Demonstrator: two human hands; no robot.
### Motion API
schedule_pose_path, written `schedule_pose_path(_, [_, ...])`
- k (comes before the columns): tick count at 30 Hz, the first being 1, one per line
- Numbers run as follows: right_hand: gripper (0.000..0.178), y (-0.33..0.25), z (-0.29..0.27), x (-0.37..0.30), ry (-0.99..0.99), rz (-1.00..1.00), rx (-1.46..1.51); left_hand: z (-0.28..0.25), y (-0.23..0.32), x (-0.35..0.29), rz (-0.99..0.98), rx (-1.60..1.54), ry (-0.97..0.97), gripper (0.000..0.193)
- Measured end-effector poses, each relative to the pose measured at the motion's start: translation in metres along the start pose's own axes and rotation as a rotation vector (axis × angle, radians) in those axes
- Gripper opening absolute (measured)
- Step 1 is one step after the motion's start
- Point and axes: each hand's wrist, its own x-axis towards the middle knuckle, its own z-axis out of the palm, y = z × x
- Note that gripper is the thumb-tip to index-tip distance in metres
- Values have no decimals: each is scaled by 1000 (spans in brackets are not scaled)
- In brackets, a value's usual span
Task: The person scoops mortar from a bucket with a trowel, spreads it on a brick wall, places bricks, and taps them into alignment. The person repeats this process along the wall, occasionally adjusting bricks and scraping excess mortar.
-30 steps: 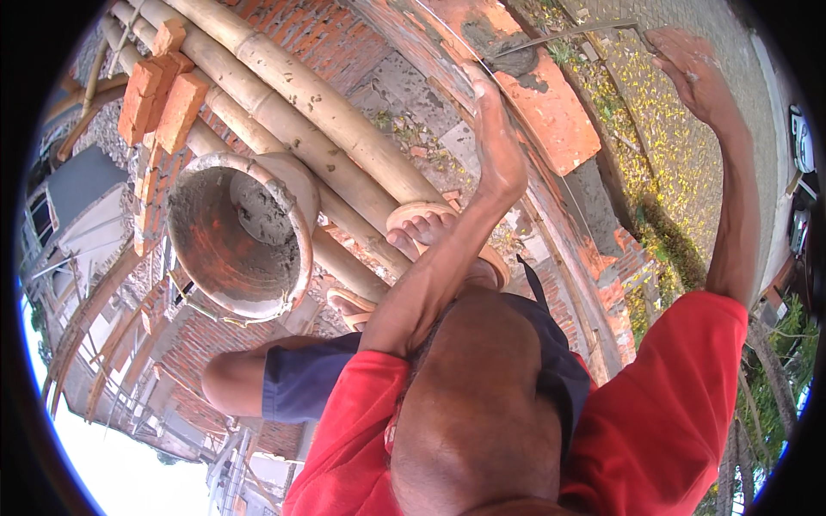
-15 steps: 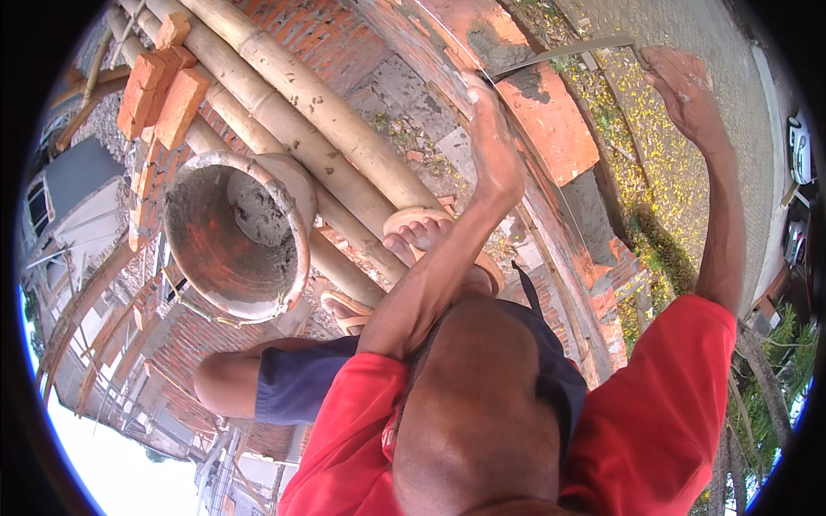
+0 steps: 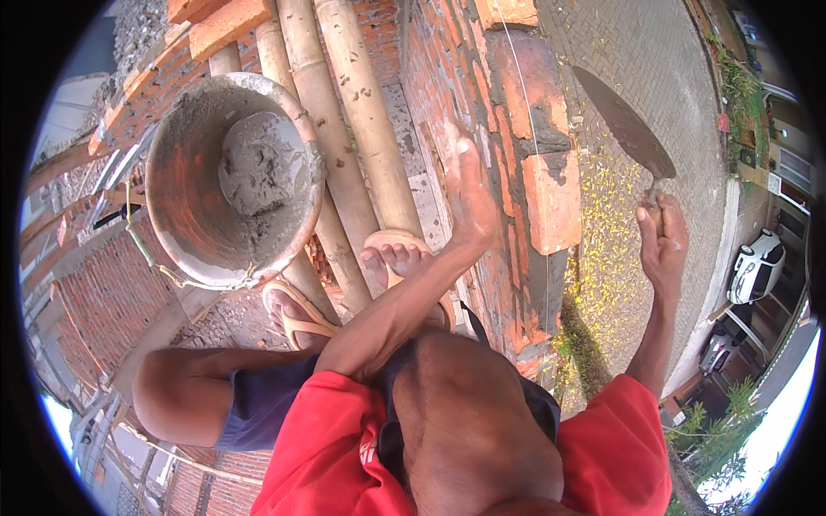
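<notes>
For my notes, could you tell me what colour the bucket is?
Orange under grey mortar smears: the bucket, head view.

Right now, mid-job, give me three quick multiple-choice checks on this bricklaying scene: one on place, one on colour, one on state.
1. Where does the bucket rest?
A. on the bamboo poles
B. down on the paved ground
C. on top of the brick wall

2. What colour are the person's sleeves?
A. blue
B. red
C. white

3. What is the right hand doing?
A. lying flat on a brick
B. hanging free
C. holding a trowel

Answers:
1 A, the bucket sits against the poles beside the wall.
2 B, both shoulders show red cloth.
3 C, its fingers wrap the trowel's handle, blade up over the ground; the left hand rests open on the wall.
</notes>
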Motion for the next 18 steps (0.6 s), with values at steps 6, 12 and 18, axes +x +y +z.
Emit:
schedule_pose_path(6, [32, -155, 106, -53, -190, 410, 751, -23, 112, 44, 568, -2, 45, 67])
schedule_pose_path(12, [43, -173, 241, 18, 26, 494, 627, -10, 192, 77, 727, 88, -45, 61])
schedule_pose_path(18, [50, -143, 256, -37, 180, 595, 586, 0, 189, 71, 680, 156, -199, 60])
